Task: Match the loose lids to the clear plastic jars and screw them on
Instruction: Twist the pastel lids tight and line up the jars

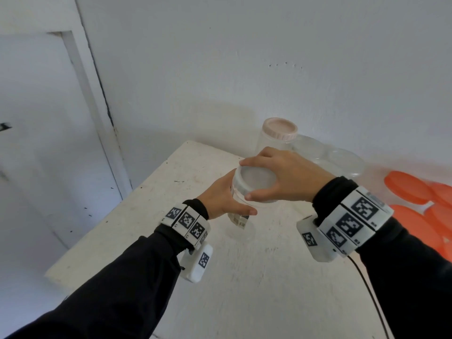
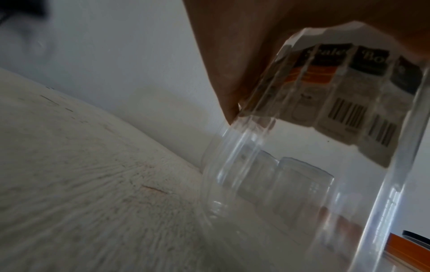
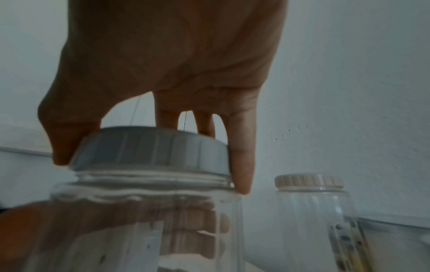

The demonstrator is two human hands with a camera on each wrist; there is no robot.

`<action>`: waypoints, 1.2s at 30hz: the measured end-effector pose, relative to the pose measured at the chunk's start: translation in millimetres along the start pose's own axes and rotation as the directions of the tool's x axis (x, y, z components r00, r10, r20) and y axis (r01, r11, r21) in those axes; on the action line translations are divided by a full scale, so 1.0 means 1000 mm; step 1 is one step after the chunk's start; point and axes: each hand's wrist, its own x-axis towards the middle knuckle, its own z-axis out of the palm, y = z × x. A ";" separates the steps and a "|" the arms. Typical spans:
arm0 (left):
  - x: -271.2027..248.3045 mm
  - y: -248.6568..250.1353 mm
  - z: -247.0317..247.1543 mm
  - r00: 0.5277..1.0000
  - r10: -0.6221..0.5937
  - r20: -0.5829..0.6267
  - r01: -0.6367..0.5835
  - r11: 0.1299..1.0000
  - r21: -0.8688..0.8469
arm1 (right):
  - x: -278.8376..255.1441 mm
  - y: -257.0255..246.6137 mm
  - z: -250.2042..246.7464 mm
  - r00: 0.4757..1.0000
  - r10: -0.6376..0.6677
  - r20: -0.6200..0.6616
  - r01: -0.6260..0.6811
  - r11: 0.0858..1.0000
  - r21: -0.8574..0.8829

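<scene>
A clear plastic jar [image 1: 241, 216] with a barcode label [image 2: 349, 110] stands on the white table [image 1: 151, 241]. My left hand [image 1: 223, 199] wraps round its body, fingers seen through the plastic [image 3: 181, 217]. A white ribbed lid [image 1: 254, 181] sits on the jar's mouth, and my right hand [image 1: 281, 174] grips its rim from above, thumb [image 3: 67, 139] on one side and fingers [image 3: 241, 156] on the other. The lid [image 3: 149, 149] looks slightly tilted on the neck threads.
Behind stands a clear jar [image 1: 271, 143] capped with a pale pink lid [image 1: 280, 128], also in the right wrist view [image 3: 309, 180]. More open clear jars [image 1: 342, 162] stand to its right. Orange lids [image 1: 415, 189] lie at the right edge. A wall rises behind the table.
</scene>
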 end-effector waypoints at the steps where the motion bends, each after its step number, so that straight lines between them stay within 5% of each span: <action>1: -0.001 0.000 0.001 1.000 0.000 -0.008 0.000 1.000 0.001 | -0.001 0.000 0.000 1.000 -0.001 -0.008 0.001 1.000 0.007; 13: -0.022 -0.004 0.014 0.986 0.000 -0.164 0.008 0.999 0.047 | -0.008 0.003 0.000 0.999 -0.038 0.038 0.030 0.981 0.191; 26: -0.017 -0.007 0.009 0.958 0.006 -0.286 0.001 1.000 0.026 | -0.015 0.021 0.019 0.985 0.137 -0.107 -0.072 0.882 0.465; 32: 0.012 -0.017 -0.033 0.942 -0.021 -0.336 0.039 0.998 0.048 | 0.013 0.050 0.023 0.808 0.324 -0.493 -0.164 0.926 0.340; 36: 0.033 -0.022 -0.062 0.942 -0.021 -0.336 0.049 0.996 0.076 | 0.041 0.064 0.028 0.734 0.402 -0.547 -0.262 0.911 0.318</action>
